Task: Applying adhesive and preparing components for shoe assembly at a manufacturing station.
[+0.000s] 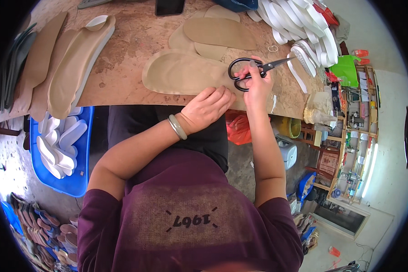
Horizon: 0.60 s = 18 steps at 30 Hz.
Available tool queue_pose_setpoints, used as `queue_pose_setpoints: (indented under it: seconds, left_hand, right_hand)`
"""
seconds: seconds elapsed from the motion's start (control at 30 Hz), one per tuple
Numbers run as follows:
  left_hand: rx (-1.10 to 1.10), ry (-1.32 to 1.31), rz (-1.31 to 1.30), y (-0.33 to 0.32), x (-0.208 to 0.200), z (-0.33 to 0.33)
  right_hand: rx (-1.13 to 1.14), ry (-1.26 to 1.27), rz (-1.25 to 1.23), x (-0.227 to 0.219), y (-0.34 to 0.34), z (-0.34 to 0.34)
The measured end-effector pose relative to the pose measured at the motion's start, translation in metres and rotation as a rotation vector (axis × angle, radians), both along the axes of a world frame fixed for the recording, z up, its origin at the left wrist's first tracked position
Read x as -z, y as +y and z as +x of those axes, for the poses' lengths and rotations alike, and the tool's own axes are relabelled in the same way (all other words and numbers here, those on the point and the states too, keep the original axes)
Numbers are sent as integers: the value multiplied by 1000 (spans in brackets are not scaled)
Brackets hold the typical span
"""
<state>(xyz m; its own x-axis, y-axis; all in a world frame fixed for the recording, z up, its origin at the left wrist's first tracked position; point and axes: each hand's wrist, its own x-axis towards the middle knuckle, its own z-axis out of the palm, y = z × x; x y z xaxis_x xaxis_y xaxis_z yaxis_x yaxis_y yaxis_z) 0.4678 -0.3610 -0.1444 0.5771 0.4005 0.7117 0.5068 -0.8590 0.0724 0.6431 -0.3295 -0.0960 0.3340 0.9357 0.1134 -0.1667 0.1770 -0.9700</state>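
Note:
A tan insole point(181, 72) lies lengthwise near the table's front edge, its wide end to the left. My left hand point(207, 107), with a pale bangle point(177, 127) on the wrist, is closed over the near edge of its right end. The fingertips and the grip's underside are hidden. In my right hand point(258, 86) is a pair of black-handled scissors point(276, 65), fingers through the handle loops. The blades point right and look closed, away from the insole. Just beyond lie several flat tan insole pieces point(220, 34), overlapping.
White soles point(299, 22) are heaped at the far right of the wooden table point(127, 59). Tan-topped soles point(81, 63) and dark sheets point(16, 68) lie at the left. A phone point(170, 7) sits at the back. Below left, a blue basket point(61, 186) holds white pieces.

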Motion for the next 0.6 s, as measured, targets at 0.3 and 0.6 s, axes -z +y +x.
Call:
queue_pose_setpoints:
  seconds: [0.3, 0.6]
  left_hand:
    - [48, 43, -4, 0, 13, -2]
    - [-18, -13, 16, -1, 2, 0]
  right_hand:
    - [-532, -1223, 370, -29, -2, -8]
    - [28, -69, 76, -5, 0, -14]
